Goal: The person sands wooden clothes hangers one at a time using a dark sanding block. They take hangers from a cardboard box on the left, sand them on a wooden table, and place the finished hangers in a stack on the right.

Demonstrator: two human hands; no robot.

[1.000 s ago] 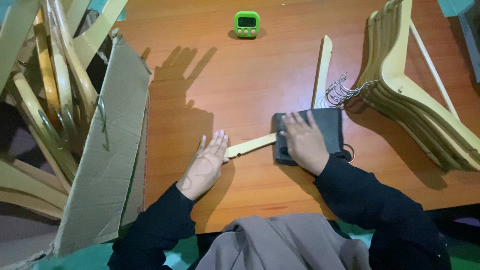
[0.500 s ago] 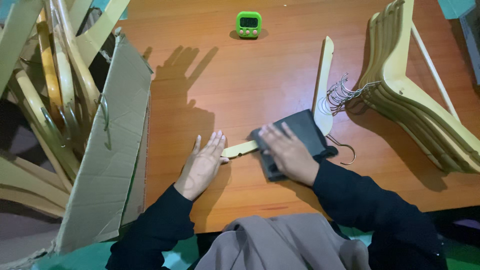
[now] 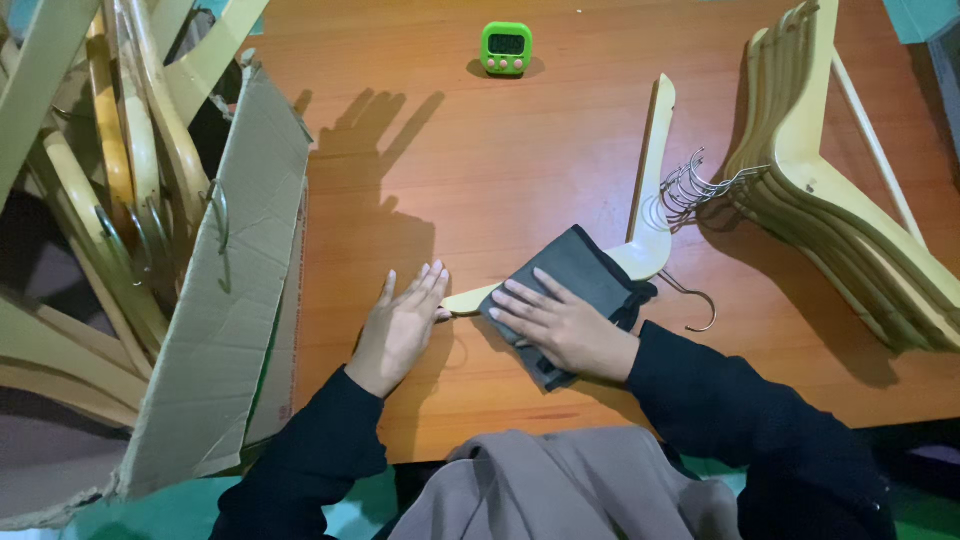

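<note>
A pale wooden hanger [image 3: 655,170] lies on the orange-brown table [image 3: 520,150], its metal hook [image 3: 697,303] pointing right. A folded dark grey cloth [image 3: 575,275] covers the hanger's near arm. My right hand [image 3: 560,325] presses flat on the cloth, fingers spread. My left hand [image 3: 400,325] lies flat on the table, fingertips touching the tip of the hanger's near arm [image 3: 465,298]. Neither hand grips anything.
A stack of several wooden hangers [image 3: 840,200] lies at the right with hooks pointing left. A cardboard box [image 3: 240,290] holding more hangers [image 3: 110,180] stands at the left table edge. A small green timer [image 3: 506,48] sits at the back.
My right hand has slid the cloth leftward along the hanger's near arm, towards my left hand. My left hand has stayed at the arm's tip.
</note>
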